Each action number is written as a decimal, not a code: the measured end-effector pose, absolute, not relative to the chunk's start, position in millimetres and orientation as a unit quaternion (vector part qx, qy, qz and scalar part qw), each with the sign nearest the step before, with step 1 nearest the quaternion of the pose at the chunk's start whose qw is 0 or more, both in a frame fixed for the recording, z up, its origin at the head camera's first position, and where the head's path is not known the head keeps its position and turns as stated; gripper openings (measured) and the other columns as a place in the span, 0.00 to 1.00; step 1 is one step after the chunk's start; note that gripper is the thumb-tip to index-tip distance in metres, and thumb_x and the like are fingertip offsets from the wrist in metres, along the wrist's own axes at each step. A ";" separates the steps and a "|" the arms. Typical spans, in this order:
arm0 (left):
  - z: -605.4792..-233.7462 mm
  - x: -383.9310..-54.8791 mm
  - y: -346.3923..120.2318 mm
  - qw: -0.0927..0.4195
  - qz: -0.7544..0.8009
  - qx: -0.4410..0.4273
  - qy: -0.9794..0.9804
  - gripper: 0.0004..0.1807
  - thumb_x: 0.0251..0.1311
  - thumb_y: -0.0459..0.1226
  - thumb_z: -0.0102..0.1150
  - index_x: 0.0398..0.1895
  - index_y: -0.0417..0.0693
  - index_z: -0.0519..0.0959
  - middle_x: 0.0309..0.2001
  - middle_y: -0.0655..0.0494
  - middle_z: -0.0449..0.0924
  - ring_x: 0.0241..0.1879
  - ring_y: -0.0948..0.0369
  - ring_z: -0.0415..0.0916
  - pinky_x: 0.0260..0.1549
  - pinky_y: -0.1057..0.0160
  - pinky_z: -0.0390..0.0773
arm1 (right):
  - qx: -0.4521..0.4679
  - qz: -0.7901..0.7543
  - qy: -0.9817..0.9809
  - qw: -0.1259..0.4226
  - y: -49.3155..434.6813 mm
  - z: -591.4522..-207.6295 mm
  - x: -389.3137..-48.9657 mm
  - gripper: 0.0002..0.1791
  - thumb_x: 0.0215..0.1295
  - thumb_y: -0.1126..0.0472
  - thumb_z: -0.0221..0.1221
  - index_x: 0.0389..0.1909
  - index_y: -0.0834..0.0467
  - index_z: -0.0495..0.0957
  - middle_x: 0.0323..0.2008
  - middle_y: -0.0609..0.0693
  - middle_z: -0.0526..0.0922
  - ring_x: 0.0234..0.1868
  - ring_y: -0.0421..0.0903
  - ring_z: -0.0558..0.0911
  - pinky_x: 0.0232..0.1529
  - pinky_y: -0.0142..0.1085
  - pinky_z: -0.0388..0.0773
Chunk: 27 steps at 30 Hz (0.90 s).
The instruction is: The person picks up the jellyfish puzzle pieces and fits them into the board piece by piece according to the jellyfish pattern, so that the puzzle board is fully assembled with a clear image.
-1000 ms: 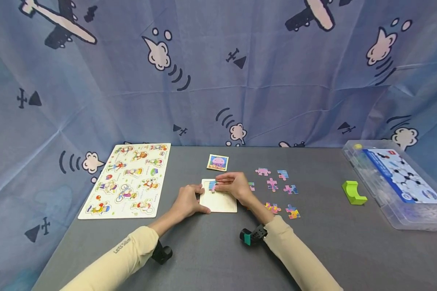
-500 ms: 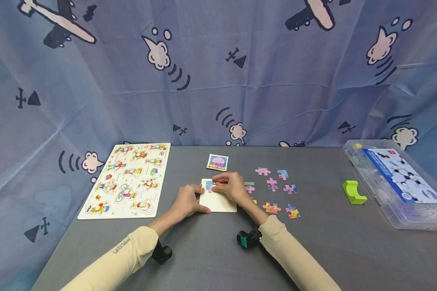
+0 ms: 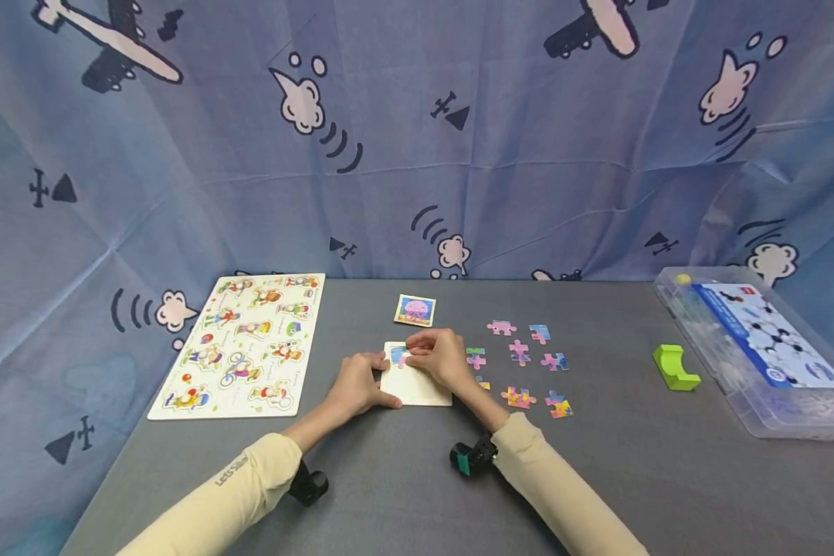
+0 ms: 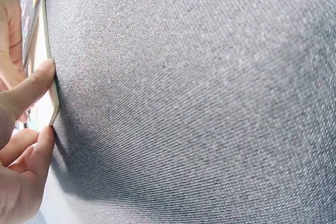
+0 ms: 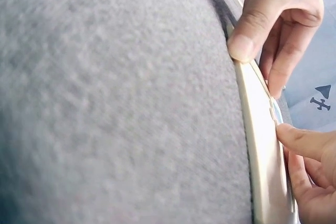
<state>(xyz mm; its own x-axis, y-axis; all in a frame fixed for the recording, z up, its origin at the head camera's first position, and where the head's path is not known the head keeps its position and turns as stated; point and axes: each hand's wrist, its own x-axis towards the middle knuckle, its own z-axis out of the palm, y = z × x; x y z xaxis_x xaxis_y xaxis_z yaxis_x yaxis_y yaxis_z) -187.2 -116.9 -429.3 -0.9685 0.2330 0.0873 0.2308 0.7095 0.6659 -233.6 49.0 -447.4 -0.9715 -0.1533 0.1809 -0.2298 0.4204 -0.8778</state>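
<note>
A pale square puzzle tray (image 3: 425, 388) lies on the grey table, a blue-and-pink puzzle piece (image 3: 398, 357) at its upper left corner. My left hand (image 3: 358, 386) holds the tray at its left side, thumb on the near edge and fingers on the left edge. Over the tray's top part, my right hand (image 3: 442, 360) pinches the piece between thumb and fingers, which partly cover it. In the right wrist view the right thumb (image 5: 302, 141) presses beside the piece at the tray's far edge. Several loose puzzle pieces (image 3: 519, 352) lie right of the tray.
Behind the tray is a small jellyfish picture tile (image 3: 415, 310). A large pegged picture board (image 3: 243, 347) lies to the left. On the right are a green curved block (image 3: 674, 369) and a clear plastic case (image 3: 757, 355). A patterned cloth (image 3: 417, 154) hangs behind the table.
My right hand has shifted slightly left with the puzzle piece, bringing it into the tray's upper left corner. The left hand has stayed on the tray.
</note>
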 end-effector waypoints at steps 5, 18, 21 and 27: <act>-428.4 -187.1 -117.0 -0.001 0.365 0.122 0.923 0.32 0.24 0.34 0.84 0.40 0.29 0.83 0.52 0.37 0.78 0.55 0.44 0.75 0.55 0.50 0.72 | 0.125 0.517 -0.844 0.061 44.6 -448.0 -232.6 0.10 0.42 0.74 0.72 0.29 0.67 0.84 0.26 0.56 0.86 0.27 0.46 0.85 0.28 0.28 0.80; -427.4 -185.6 -117.5 -0.005 0.361 0.128 0.924 0.32 0.25 0.35 0.83 0.40 0.29 0.83 0.52 0.36 0.78 0.54 0.44 0.75 0.54 0.50 0.73 | 0.123 0.516 -0.845 0.062 41.0 -447.6 -229.7 0.11 0.41 0.76 0.72 0.29 0.68 0.83 0.26 0.57 0.85 0.27 0.46 0.85 0.29 0.28 0.80; -427.7 -185.4 -117.6 -0.005 0.363 0.127 0.923 0.32 0.24 0.35 0.83 0.40 0.29 0.83 0.52 0.36 0.78 0.54 0.44 0.75 0.54 0.50 0.73 | 0.118 0.514 -0.848 0.056 41.5 -447.5 -230.3 0.11 0.42 0.75 0.72 0.30 0.67 0.84 0.26 0.56 0.86 0.27 0.44 0.84 0.29 0.28 0.80; -429.1 -186.0 -117.0 -0.007 0.364 0.123 0.923 0.32 0.23 0.35 0.84 0.39 0.30 0.83 0.51 0.37 0.78 0.54 0.45 0.75 0.54 0.50 0.73 | 0.104 0.574 -0.812 0.015 47.4 -449.3 -233.7 0.12 0.44 0.76 0.70 0.33 0.69 0.83 0.30 0.60 0.86 0.31 0.47 0.86 0.32 0.28 0.81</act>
